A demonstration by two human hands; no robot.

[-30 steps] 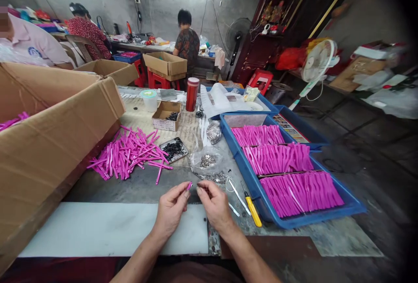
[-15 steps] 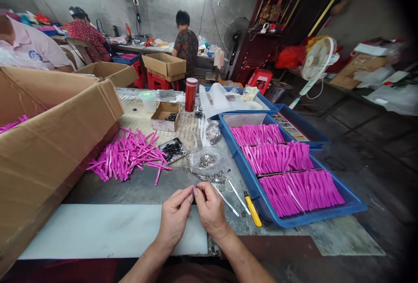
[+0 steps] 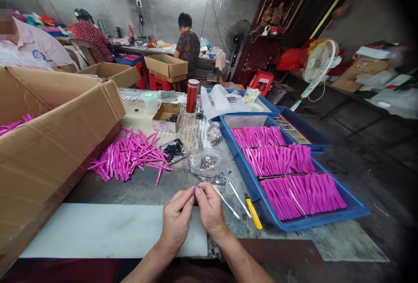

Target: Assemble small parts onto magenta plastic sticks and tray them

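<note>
My left hand (image 3: 176,221) and my right hand (image 3: 210,209) meet over the near edge of the table, fingertips pinched together. Between them shows the tip of a small pink plastic piece (image 3: 194,190), held by the left fingers. What the right fingers pinch is too small to make out. Beyond the hands lie a pile of loose pink sticks (image 3: 129,154), a small tray of black parts (image 3: 173,149) and a clear bag of small metal parts (image 3: 207,161).
A blue tray (image 3: 257,196) with rows of pink pieces sits at right, a yellow-handled screwdriver (image 3: 252,210) and metal picks beside it. A large cardboard box (image 3: 48,143) stands at left. A red tumbler (image 3: 192,95), a small box and other people at work are farther back.
My hands have come together: a gap between the fingertips a second ago has closed, and they now touch around the pink piece.
</note>
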